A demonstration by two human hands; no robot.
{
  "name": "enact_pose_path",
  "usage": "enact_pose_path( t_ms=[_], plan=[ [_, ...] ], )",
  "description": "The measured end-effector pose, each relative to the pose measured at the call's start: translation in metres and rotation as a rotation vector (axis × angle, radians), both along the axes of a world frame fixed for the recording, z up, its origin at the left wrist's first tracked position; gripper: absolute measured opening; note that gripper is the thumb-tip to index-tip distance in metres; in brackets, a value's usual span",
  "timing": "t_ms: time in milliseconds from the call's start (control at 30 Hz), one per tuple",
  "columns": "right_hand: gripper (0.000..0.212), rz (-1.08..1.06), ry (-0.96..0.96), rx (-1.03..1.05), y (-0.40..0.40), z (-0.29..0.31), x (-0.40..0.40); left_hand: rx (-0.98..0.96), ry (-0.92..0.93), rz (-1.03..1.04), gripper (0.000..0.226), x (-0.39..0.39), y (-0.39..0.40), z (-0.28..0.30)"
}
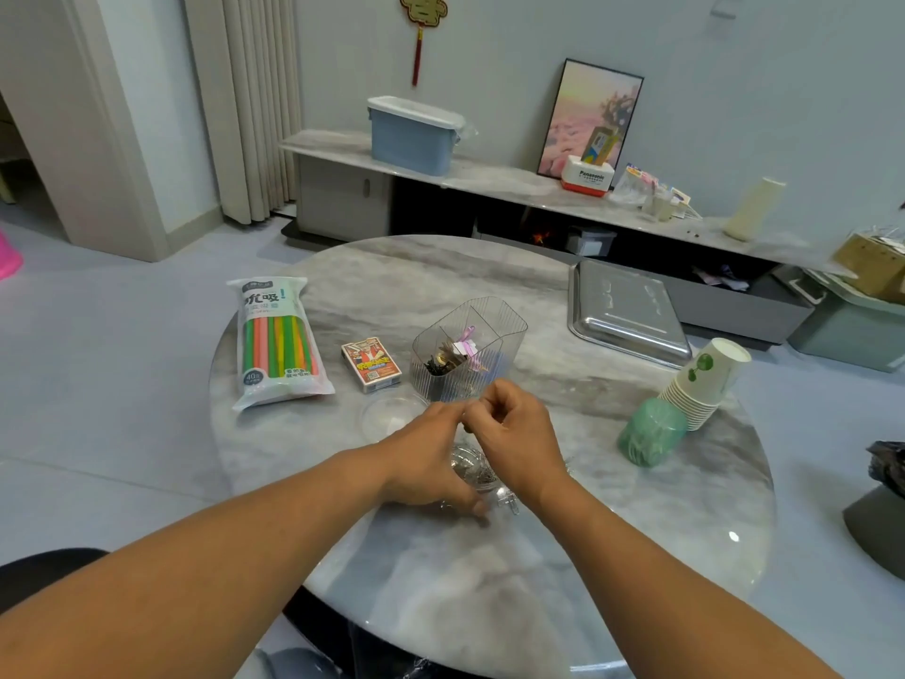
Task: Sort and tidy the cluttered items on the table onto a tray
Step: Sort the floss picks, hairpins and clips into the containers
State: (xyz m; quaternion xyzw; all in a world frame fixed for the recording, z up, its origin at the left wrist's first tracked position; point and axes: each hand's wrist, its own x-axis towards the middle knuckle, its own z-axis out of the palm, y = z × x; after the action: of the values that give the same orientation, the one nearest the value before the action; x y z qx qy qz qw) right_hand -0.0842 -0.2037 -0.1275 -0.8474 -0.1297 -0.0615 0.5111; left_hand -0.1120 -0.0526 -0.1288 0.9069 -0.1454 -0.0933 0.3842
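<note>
Here, seen from my head camera, both of my bare arms reach forward over a round marble surface (587, 384). My left hand (431, 458) and right hand (514, 433) meet near the middle, knuckles almost touching. The right hand's fingers (482, 401) are curled into a pinch on something too small to make out. The left hand's fingers (477, 507) curl down around a small clear tub of paper clips (470, 465), which sits directly under both hands, mostly hidden by them.

Just beyond the fingers, on the far side, stands a clear ribbed organizer cup (470, 352) with dividers, holding small oddments. I judge it is the likely place for whatever the right hand pinches; that hand is the nearer one, straight behind the cup's near wall.

The metal tray (627, 311) lies far and to the right, well apart from both hands and bare in this view. Its long axis runs away from me.

To the left lie a pack of coloured straws (276, 340) and a box of playing cards (370, 365). To the right, a stack of paper cups (705, 384) lies tipped beside a green bundle (651, 433). None of these is on the tray yet.
</note>
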Motion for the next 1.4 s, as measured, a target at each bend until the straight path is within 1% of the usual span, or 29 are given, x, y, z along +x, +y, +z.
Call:
enact_pose_path(
  t_ms=[67, 100, 167, 267, 333, 433, 567, 667, 733, 833, 867, 1033, 1133, 1233, 1333, 1400],
  plan=[
    [0.023, -0.052, -0.024, 0.042, -0.008, -0.001, -0.003, 0.040, 0.013, -0.010, 0.118, -0.001, 0.002, 0.000],
    [0.024, -0.111, -0.036, 0.079, -0.015, -0.003, -0.003, 0.072, 0.022, -0.017, 0.123, -0.002, 0.002, 0.000],
    [0.026, -0.261, -0.059, 0.098, -0.034, -0.010, -0.005, 0.136, 0.034, -0.026, 0.125, -0.001, 0.007, 0.003],
    [0.034, -0.435, -0.011, -0.073, -0.070, -0.035, -0.012, 0.151, 0.049, -0.014, 0.120, 0.001, 0.018, 0.013],
    [0.044, -0.480, 0.049, -0.210, -0.082, -0.052, -0.017, 0.105, 0.047, 0.031, 0.118, 0.003, 0.026, 0.021],
    [0.049, -0.408, 0.102, -0.288, -0.072, -0.062, -0.016, 0.023, 0.027, 0.111, 0.117, 0.009, 0.033, 0.032],
    [0.050, -0.166, 0.098, -0.326, -0.034, -0.061, -0.012, 0.001, 0.006, 0.171, 0.118, 0.017, 0.038, 0.043],
    [0.047, 0.020, 0.009, -0.459, -0.016, -0.060, -0.003, -0.040, 0.024, 0.201, 0.119, 0.021, 0.043, 0.050],
    [0.051, 0.134, -0.010, -0.571, -0.009, -0.058, 0.004, -0.075, 0.036, 0.220, 0.118, 0.023, 0.048, 0.052],
    [0.053, 0.255, -0.108, -0.799, -0.010, -0.060, 0.015, -0.082, 0.033, 0.243, 0.116, 0.022, 0.055, 0.054],
    [0.053, 0.288, -0.131, -0.825, -0.014, -0.060, 0.015, -0.074, 0.035, 0.247, 0.117, 0.022, 0.057, 0.054],
    [0.047, 0.448, -0.203, -0.743, -0.061, -0.056, 0.001, -0.043, 0.072, 0.224, 0.120, 0.015, 0.056, 0.051],
    [0.045, 0.453, -0.229, -0.695, -0.086, -0.056, -0.015, -0.036, 0.085, 0.195, 0.119, 0.012, 0.055, 0.050],
    [0.047, 0.405, -0.265, -0.671, -0.098, -0.056, -0.027, -0.031, 0.116, 0.164, 0.120, 0.007, 0.055, 0.048],
    [0.052, 0.269, -0.365, -0.725, -0.097, -0.055, -0.030, 0.021, 0.137, 0.095, 0.121, 0.000, 0.049, 0.045],
    [0.059, 0.134, -0.342, -0.821, -0.090, -0.054, -0.030, 0.097, 0.138, 0.043, 0.122, -0.004, 0.041, 0.041]
  ],
)
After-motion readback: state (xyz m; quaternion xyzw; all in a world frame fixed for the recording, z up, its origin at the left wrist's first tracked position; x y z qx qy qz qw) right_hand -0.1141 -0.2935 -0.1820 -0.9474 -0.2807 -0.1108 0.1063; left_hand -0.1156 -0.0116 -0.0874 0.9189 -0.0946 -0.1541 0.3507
